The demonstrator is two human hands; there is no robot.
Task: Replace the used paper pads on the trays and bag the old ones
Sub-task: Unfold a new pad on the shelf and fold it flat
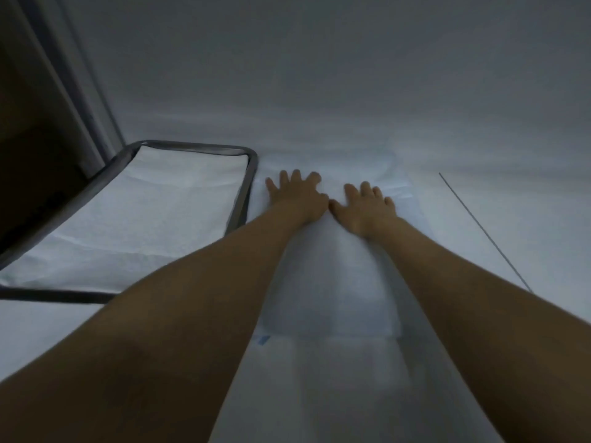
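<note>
At the left stands a tray [246, 187] with a rounded metal rim, and a white, finely textured paper pad [144, 212] lies flat inside it. Just beside it, the left hand [297, 196] and right hand [364, 209] reach forward on straight arms, fingers spread wide, palms pressing a second white pad [332, 282] on the pale surface [319, 91], thumbs nearly touching. It has a small blue mark [263, 339] at its near left corner. Farther right lies a thin dark rod [482, 228].

You have a big white cloth [335, 100] spread out before you. A thin dark line [486, 233] runs across its right side. A grey post [86, 97] stands at its left edge.
</note>
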